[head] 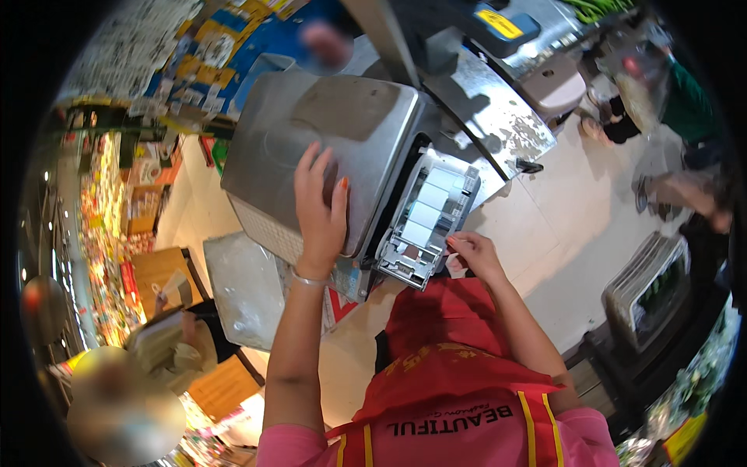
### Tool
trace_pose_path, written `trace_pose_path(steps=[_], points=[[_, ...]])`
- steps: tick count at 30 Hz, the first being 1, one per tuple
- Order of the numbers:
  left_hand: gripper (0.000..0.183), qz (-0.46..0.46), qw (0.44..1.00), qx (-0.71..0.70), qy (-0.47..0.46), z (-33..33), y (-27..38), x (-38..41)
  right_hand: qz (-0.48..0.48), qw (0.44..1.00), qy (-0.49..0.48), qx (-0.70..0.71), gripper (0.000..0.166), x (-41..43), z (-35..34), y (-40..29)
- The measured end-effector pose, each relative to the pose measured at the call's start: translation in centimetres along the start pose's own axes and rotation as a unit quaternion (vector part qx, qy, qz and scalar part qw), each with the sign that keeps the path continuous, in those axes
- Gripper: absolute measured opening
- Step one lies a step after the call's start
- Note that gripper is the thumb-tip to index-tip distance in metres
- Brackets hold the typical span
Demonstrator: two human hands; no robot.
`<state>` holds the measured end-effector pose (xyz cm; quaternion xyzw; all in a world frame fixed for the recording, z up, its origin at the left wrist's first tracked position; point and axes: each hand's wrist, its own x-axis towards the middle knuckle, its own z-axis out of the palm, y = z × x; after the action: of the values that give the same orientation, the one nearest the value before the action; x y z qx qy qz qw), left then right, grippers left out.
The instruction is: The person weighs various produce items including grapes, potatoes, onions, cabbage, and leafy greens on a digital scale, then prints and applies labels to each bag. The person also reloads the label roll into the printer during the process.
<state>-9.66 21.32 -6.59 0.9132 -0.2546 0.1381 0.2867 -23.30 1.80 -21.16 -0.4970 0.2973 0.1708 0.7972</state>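
My left hand (320, 204) lies on the brushed-metal platter (356, 157) of a weighing scale, fingers spread and nothing in them. A keypad (265, 225) runs along the scale's left side. On its right side a label printer drawer (429, 216) is out, with a strip of blank white labels (425, 213) across its rollers. My right hand (480, 254) pinches the drawer's lower right edge between thumb and forefinger; the exact contact is partly hidden by the fingers.
Metal counter (519, 134) stands beyond the scale, with a blue-black device (505, 26) above. A pinkish stool (551, 87) and shoppers are at right. A plastic crate (645, 292) is lower right, a metal-topped surface (242, 292) left. Another person (181, 344) is lower left.
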Motion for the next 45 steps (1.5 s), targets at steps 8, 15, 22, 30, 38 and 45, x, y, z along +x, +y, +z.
trace_pose_path(steps=[8,15,22,30,38,45], points=[[0.024,-0.382,0.802,-0.450,0.090,4.7,6.1,-18.6,-0.399,0.830,-0.001,-0.391,0.040,-5.5,6.1,-6.0],[0.038,-0.446,0.465,-0.756,0.115,4.4,7.3,-18.3,-0.501,0.695,-0.057,-0.512,0.034,-8.2,9.0,-2.3],[0.025,-0.500,0.468,-0.703,0.192,6.7,6.0,-21.4,-0.523,0.727,-0.057,-0.441,0.035,-6.1,4.0,-5.9],[0.035,-0.456,0.719,-0.451,0.267,4.3,6.9,-22.1,-0.205,0.963,-0.042,-0.171,0.044,1.8,-2.2,-10.2],[0.030,-0.324,0.889,-0.271,0.175,2.5,9.2,-15.5,-0.267,0.959,-0.056,-0.080,0.037,3.2,-0.2,-7.1],[0.028,-0.183,0.974,-0.135,-0.015,4.6,10.7,-6.6,-0.314,0.949,-0.010,0.016,0.020,4.6,0.0,-5.6]])
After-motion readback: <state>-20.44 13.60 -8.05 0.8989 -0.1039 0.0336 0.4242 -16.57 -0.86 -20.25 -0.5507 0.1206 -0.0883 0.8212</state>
